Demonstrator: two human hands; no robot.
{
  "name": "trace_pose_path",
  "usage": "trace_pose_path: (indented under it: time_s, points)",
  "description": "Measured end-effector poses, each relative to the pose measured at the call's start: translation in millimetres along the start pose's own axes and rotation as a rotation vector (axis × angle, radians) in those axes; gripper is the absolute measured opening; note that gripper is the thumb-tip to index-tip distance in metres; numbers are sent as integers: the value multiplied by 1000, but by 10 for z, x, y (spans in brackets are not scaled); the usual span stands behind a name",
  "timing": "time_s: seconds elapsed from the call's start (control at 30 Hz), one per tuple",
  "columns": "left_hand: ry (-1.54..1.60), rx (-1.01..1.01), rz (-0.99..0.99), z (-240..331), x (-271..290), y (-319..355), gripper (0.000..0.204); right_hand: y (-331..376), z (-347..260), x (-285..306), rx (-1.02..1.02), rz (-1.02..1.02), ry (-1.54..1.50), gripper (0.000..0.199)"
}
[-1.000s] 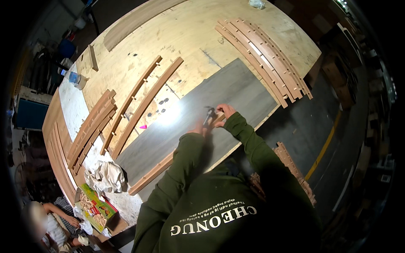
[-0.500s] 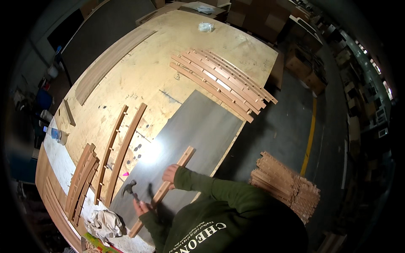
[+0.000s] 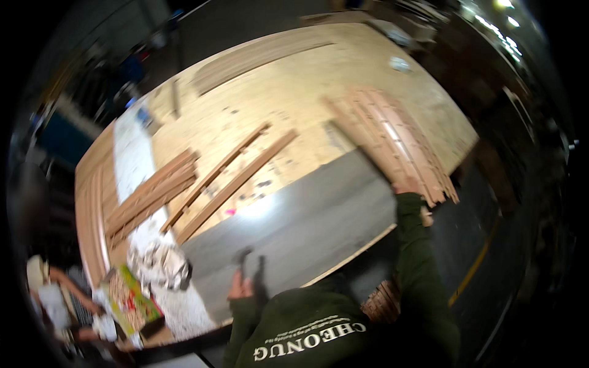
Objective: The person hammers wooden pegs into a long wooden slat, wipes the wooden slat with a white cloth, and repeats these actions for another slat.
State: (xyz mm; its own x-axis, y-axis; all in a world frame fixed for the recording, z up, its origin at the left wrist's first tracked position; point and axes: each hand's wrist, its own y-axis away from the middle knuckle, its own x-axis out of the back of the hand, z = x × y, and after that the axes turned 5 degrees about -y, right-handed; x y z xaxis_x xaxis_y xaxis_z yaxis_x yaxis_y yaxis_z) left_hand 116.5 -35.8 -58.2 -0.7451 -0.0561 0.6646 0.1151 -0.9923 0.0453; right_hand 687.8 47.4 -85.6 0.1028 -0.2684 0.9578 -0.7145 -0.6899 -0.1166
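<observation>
Dark floor (image 3: 445, 257) borders your table (image 3: 291, 101). A grey panel (image 3: 307, 211) lies along its near edge, wooden strips (image 3: 380, 122) toward its right corner. Your right hand (image 3: 406, 186) meets their near ends, its fingers too blurred to judge; your left hand (image 3: 241, 287) curls round a hammer (image 3: 243, 254) by the panel's near edge.

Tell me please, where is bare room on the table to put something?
The grey board is bare between the left hand, holding the hammer, and the right hand at the far-right strip group. Bare plywood lies between the two separate strips and that group. Crowded: the near left, with cloth, box and strip bundle close together.
</observation>
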Motion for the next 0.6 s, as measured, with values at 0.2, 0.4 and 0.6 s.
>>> trace_pose_path:
  time_s: [0.2, 0.4, 0.6]
  points:
    - [-72, 44, -214, 423, 43, 14, 37, -226, -1258, 148, 543, 337, -151, 68]
    - [-304, -85, -142, 316, 209, -2, 28, 906, -3323, -346, 1080, -178, -397, 58]
    - [-171, 143, 530, -359, 481, -229, 33, 1540, -4359, -700, 1244, -443, -204, 54]
